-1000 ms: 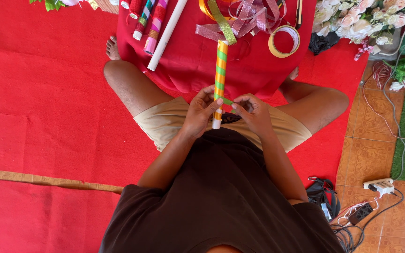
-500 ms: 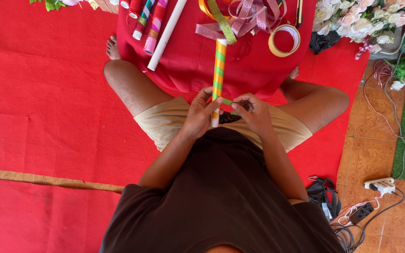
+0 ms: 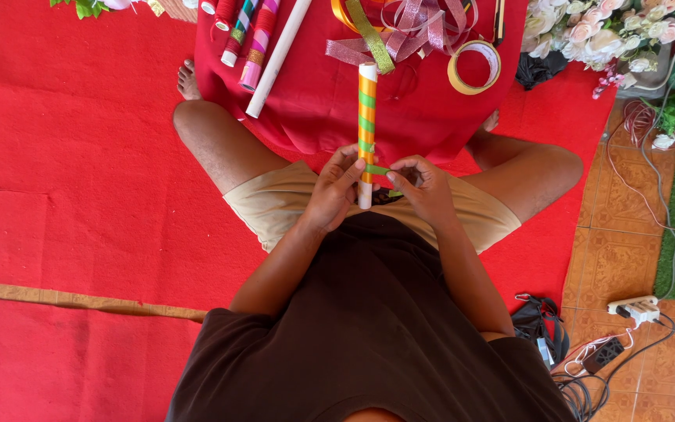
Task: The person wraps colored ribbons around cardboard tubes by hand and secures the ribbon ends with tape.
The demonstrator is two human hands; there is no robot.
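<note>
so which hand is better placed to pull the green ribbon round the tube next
Probably the right hand: its fingers pinch the loose green ribbon beside the striped tube. The left hand grips the tube's lower end, steadying it.

Left hand (image 3: pixel 336 187), right hand (image 3: pixel 423 186) — 2 hands close together, fingers pinched, elbows bent.
</note>
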